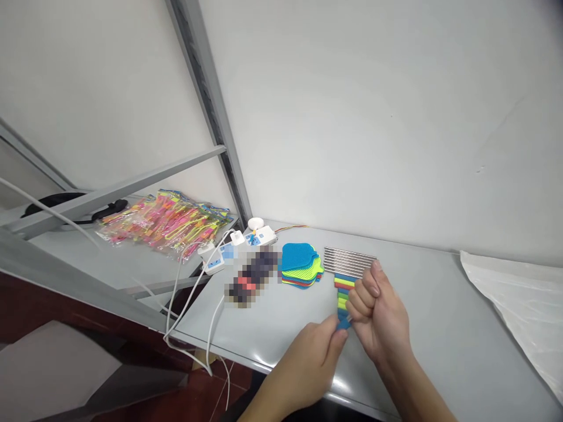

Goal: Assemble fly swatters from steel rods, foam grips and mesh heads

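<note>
My left hand (310, 357) pinches a small blue plastic handle piece (343, 323) between thumb and fingers. Right beside it, my right hand (380, 310) is closed in a fist at the other end of that piece; what lies inside the fist is hidden. Behind the hands, a row of coloured plastic tubes (342, 296) in blue, green, yellow and red lies partly covered by my right hand. Past them is a row of shiny metal rods (347, 262), side by side. A stack of perforated fly swatter heads (300, 257), blue on top, lies left of the rods.
On the grey table (440, 305), a pixelated dark item (253, 275) lies left of the stack. White power strips (264, 235) and cables stand at the back left. Bagged colourful items (169, 223) fill a shelf behind a metal post (211, 105). White sheeting (514, 299) lies right.
</note>
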A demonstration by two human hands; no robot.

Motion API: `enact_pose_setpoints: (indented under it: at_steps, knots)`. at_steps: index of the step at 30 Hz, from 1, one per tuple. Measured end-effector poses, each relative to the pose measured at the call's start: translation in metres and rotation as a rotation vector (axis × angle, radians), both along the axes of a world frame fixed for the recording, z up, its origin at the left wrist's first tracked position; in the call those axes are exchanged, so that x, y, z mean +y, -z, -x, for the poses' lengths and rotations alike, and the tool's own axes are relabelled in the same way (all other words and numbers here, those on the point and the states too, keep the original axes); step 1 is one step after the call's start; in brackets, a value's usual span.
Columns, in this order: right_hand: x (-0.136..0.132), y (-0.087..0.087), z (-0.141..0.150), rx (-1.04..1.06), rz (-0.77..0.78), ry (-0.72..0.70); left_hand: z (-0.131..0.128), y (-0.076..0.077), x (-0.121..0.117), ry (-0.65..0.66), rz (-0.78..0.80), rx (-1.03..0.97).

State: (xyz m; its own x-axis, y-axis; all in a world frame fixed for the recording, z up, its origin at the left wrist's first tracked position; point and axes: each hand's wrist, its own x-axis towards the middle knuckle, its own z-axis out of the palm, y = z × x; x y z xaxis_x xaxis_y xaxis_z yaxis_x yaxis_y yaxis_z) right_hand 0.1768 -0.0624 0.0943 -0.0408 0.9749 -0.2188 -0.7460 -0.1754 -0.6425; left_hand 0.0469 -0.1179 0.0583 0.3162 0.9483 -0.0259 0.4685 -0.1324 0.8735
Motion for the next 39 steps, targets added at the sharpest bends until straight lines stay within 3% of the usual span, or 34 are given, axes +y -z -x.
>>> enact_pose_setpoints:
  at_steps: [5,9,12,15,17,19,26,31,36,39]
  knots:
    - [0.004,0.006,0.020,-0.057,-0.001,-0.079,0.006,0.009,0.001,-0.047,0.024,-0.006]
    - [0.011,0.015,0.043,-0.200,-0.105,-0.302,0.019,0.019,0.003,-0.109,0.240,-0.331]
    - [0.031,0.022,0.050,-0.580,-0.408,-0.336,0.031,0.029,0.004,-0.160,0.440,-0.640]
    - [0.064,0.032,0.049,-1.194,-0.755,-0.298,0.039,0.040,0.006,-0.184,0.508,-0.799]
    - [0.084,0.040,0.049,-1.526,-0.902,-0.345,0.042,0.046,0.008,-0.240,0.523,-0.866]
    - [0.099,0.046,0.050,-1.679,-0.976,-0.459,0.044,0.051,0.010,-0.309,0.524,-0.929]
    - [0.120,0.062,0.052,-1.956,-1.182,-0.626,0.048,0.053,0.005,-0.440,0.484,-1.076]
    - [0.119,0.073,0.049,-2.000,-1.265,-0.603,0.050,0.056,0.003,-0.466,0.455,-1.125]
    - [0.106,0.058,0.043,-1.881,-1.368,-0.533,0.048,0.056,0.005,-0.464,0.443,-1.104]
    - [0.097,0.044,0.028,-1.664,-1.359,-0.355,0.047,0.055,0.003,-0.404,0.456,-1.039]
